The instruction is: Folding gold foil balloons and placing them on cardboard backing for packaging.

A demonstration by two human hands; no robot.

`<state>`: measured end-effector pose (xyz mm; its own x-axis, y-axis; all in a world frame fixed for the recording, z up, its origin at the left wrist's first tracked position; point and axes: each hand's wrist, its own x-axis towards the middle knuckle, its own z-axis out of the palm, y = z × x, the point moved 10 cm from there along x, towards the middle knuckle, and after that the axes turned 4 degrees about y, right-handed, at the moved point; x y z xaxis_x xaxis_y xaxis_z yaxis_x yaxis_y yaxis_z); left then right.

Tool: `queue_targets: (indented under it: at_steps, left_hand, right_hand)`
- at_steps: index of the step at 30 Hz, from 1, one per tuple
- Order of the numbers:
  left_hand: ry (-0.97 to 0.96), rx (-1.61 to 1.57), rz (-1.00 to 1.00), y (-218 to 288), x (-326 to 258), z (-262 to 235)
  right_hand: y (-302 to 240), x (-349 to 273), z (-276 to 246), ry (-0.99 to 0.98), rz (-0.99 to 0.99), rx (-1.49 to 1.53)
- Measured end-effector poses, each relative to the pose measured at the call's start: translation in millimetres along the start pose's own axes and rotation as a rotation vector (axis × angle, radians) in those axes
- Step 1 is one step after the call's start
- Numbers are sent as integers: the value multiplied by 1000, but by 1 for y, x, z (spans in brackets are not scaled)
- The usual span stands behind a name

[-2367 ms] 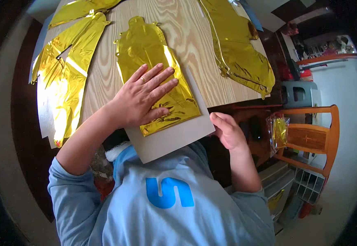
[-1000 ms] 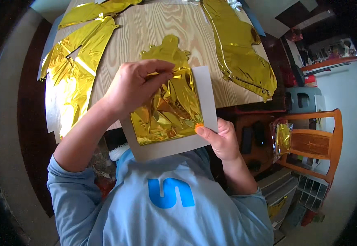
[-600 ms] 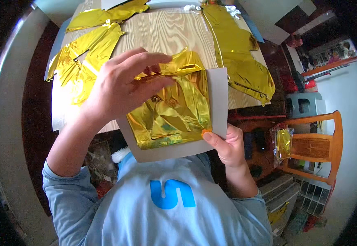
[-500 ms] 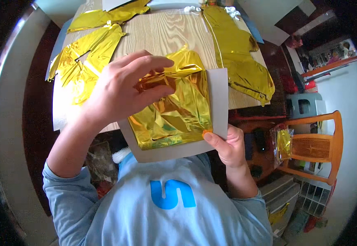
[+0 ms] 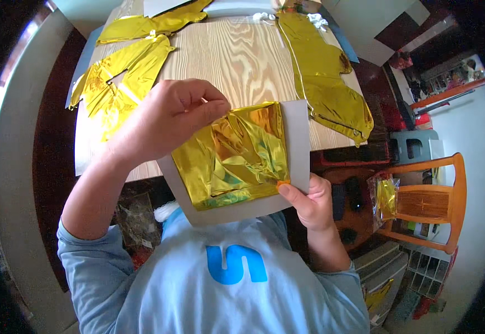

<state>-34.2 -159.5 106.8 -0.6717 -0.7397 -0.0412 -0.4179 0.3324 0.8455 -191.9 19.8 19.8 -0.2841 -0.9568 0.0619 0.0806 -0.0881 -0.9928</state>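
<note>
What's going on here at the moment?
Someone is handling what looks like a folded gold foil balloon laid on a pale card. Their left hand is at its far edge, thumb and forefinger together; their right hand holds the card's lower right corner, thumb over the foil. More gold foil shapes lie along both sides of the wooden table.

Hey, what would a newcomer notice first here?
Probably the shiny gold foil on a pale board at center, the left hand at its upper edge and the right hand gripping the board's lower right side. Next, the gold shapes along both sides of the table, then the blue mark on the shirt.
</note>
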Motion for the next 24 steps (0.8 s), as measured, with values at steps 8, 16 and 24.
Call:
queue_targets:
  at_steps: [8, 16, 24]
  left_hand:
    - [-1, 256, 349, 67, -31, -2]
    - [-88, 57, 190, 73, -31, 11]
    - [-221, 87, -289, -39, 18, 45]
  right_hand:
    - [-33, -16, -4, 5, -44, -155]
    - [-69, -51, -14, 125, -59, -212]
    - [2, -36, -20, 109, 261, 35]
